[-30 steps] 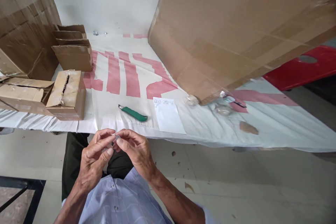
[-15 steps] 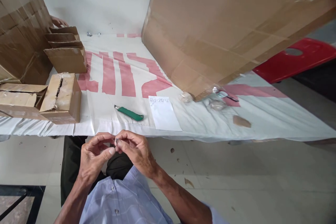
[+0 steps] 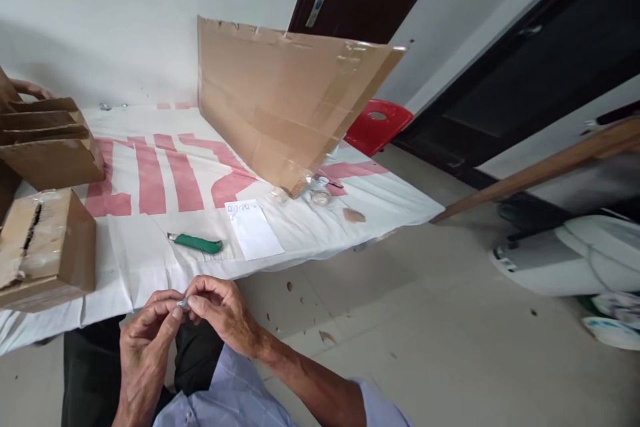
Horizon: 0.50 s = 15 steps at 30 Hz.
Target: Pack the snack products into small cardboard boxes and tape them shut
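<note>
Both hands meet over my lap, just off the table's front edge. Between their fingertips is a tiny greyish piece (image 3: 183, 303), too small to name. My left hand (image 3: 150, 333) pinches it from the left with thumb and forefinger. From the other side my right hand (image 3: 220, 310) pinches it too, fingers curled. On the cloth beyond them lies a green utility knife (image 3: 196, 243), its tip pointing left. Beside the knife is a white sheet of paper (image 3: 256, 232) with a few handwritten marks along its top.
A closed carton (image 3: 75, 247) and an open divided carton (image 3: 55, 160) stand on the left; another person's hand (image 3: 31, 89) shows behind. A large cardboard panel (image 3: 280, 93) leans across the table (image 3: 135, 247). Small plastic-wrapped bits (image 3: 320, 197) lie at its lower corner. A red chair (image 3: 380, 123) stands beyond.
My view has swung right and pulled back, bringing in a door and the floor on the right. Both hands stay together, and the small piece now shows more plainly between the fingertips.
</note>
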{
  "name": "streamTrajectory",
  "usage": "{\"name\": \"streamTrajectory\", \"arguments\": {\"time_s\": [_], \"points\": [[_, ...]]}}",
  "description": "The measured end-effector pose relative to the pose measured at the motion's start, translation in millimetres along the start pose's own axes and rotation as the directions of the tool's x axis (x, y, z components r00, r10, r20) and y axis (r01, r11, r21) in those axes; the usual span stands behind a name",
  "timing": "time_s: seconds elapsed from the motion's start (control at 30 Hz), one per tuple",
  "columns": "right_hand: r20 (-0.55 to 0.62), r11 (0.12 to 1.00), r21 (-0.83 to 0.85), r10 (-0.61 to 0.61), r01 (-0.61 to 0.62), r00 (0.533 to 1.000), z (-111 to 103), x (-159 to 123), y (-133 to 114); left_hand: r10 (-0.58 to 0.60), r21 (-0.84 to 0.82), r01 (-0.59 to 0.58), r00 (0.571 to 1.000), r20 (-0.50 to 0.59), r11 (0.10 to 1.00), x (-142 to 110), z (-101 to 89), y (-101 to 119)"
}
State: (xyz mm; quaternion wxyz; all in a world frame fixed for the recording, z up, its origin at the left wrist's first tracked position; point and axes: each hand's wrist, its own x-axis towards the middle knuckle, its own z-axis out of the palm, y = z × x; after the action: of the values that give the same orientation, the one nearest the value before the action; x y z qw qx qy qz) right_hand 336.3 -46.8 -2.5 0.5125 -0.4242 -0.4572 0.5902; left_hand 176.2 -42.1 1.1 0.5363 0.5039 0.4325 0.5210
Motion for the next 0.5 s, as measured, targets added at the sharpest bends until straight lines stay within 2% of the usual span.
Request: {"name": "streamTrajectory", "arguments": {"time_s": [0.1,0.17,0.2,0.27,0.3,0.37,0.43,0.5], "points": [[-0.001,0.989,-0.119,-0.087,0.087,0.996,-34,11,-7,-0.051,0.032,0.051,0.999,-0.004,0.998,0,5.6,-7],[-0.040,0.940,-0.305,-0.175,0.155,0.984,-73,29,-15,-0.112,0.049,0.110,0.993,0.031,0.993,-3,3.9,-14],[-0.059,0.887,-0.426,-0.221,0.176,0.973,-96,41,-20,-0.146,0.059,0.141,0.986,0.085,0.988,-5,2.0,-19],[-0.077,0.730,-0.666,-0.270,0.153,0.960,-142,68,-28,-0.222,0.093,0.206,0.950,0.220,0.974,-10,-2.4,-30],[-0.062,0.629,-0.769,-0.253,0.115,0.965,-163,82,-31,-0.261,0.111,0.240,0.927,0.267,0.964,-13,-4.3,-36],[-0.015,0.400,-0.915,-0.175,0.057,0.985,-194,108,-35,-0.344,0.147,0.313,0.895,0.285,0.938,-19,-7.9,-50],[0.029,0.247,-0.968,-0.089,0.051,0.996,-212,128,-34,-0.419,0.194,0.379,0.871,0.256,0.905,-24,-12.8,-66],[0.057,0.196,-0.979,-0.035,0.062,0.998,-219,141,-30,-0.481,0.253,0.422,0.838,0.258,0.871,-28,-20.8,-82]]}}
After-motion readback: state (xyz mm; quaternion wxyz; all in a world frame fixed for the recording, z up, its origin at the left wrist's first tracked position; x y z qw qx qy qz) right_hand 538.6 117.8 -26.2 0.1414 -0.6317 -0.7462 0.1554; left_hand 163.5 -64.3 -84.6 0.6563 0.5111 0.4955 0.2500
